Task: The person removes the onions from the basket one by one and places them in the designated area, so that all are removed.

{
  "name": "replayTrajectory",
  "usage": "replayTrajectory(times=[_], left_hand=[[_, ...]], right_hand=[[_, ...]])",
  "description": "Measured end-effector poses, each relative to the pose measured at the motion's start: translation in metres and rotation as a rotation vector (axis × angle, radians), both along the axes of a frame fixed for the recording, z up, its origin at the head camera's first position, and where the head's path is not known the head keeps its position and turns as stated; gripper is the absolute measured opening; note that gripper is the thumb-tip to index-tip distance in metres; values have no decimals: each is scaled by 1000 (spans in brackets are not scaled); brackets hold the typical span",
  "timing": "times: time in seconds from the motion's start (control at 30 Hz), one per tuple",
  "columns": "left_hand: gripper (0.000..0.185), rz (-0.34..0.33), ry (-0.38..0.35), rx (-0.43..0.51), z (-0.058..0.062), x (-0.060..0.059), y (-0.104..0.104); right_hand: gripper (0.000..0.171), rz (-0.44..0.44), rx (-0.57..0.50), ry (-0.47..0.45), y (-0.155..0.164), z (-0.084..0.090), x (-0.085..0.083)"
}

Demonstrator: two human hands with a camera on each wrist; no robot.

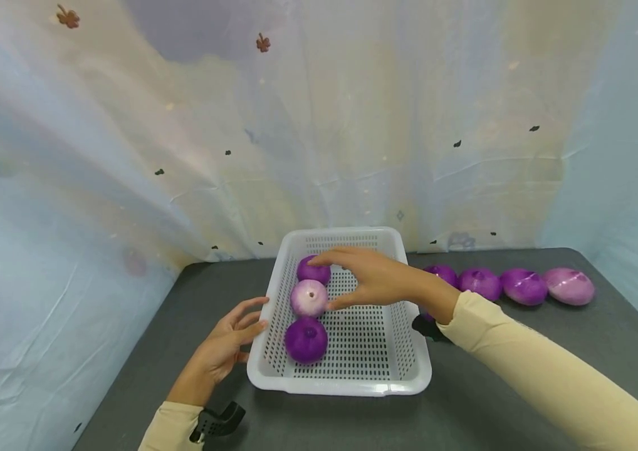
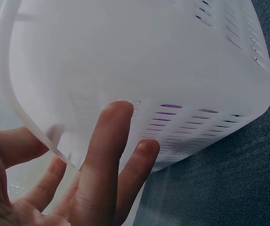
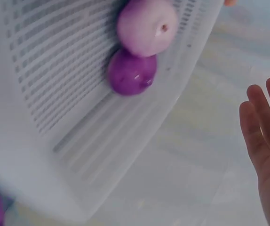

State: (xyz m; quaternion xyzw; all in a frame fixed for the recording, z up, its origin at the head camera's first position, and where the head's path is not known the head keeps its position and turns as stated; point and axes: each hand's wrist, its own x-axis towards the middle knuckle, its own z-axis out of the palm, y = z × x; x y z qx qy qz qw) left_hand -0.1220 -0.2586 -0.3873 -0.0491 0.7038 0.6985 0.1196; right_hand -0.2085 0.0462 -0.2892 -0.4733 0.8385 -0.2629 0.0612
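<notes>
Three red onions lie in a line along the left side of a white perforated plastic basket (image 1: 353, 389): a far purple onion (image 1: 310, 273), a pale onion (image 1: 309, 299) and a near purple onion (image 1: 306, 341). My left hand (image 1: 225, 347) touches the basket's left rim, its extended fingers resting against the outer wall in the left wrist view. Above the basket, my right hand (image 1: 378, 275) spreads its fingers over the far and pale onions, holding nothing. In the right wrist view its fingers (image 3: 262, 117) look extended and apart from the onions.
Right of the basket, several more red onions (image 1: 524, 287) sit in a row on the dark grey table (image 1: 522, 388), partly hidden by my right forearm. A patterned curtain (image 1: 341, 125) hangs behind the table. Dark bands circle both wrists.
</notes>
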Motion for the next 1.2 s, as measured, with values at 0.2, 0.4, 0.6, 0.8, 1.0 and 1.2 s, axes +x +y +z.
replayTrajectory(times=[0.2,0.4,0.6,0.8,1.0,1.2], left_hand=[[61,2,-1,-3,1,0,0],[62,-19,-3,-22,1,3,-1],[62,-14,-6,-28,1,5,-4],[63,-14,-6,-17,0,5,-5],[62,-6,-13,-10,0,5,-5],[64,-27,1,-19,1,7,-6]], right_hand=[[73,69,34,-70,-29,-13,-3],[67,118,164,-153,-47,-30,-1],[68,104,289,-168,-57,-45,-1],[74,116,343,-190,-62,-55,0],[79,149,388,-195,-65,-63,1],[82,177,416,-173,-64,-70,-1]])
